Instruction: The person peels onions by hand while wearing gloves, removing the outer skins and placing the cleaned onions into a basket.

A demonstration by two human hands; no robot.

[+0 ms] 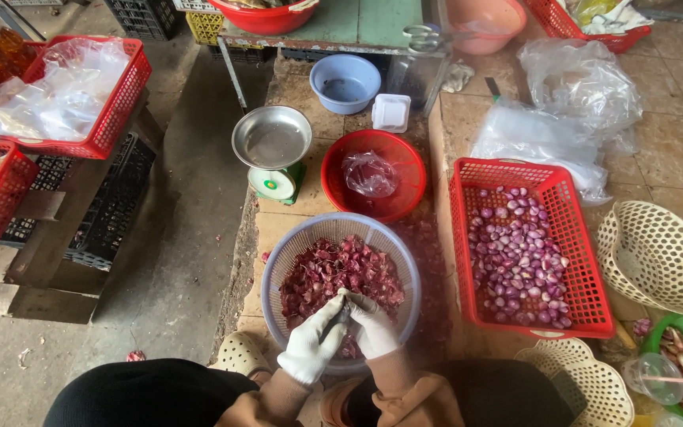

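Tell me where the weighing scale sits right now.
In the head view, the scale stands on the floor left of centre, just left of the red bowl, below the blue bowl, and beyond the sieve under both hands.

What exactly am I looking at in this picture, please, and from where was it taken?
There is no machine here. A person wears a camera on the head, so the one picture looks straight down at their own two gloved hands. The left hand and the right hand meet over a pale mesh basket full of dark red peelings. Together they grip something small and dark; it is too hidden to name. To the right stands a red crate of peeled purple shallots. Further ahead are a red bowl holding a crumpled plastic bag, a kitchen scale with a metal pan, and a blue bowl. Everything sits on a tiled floor.
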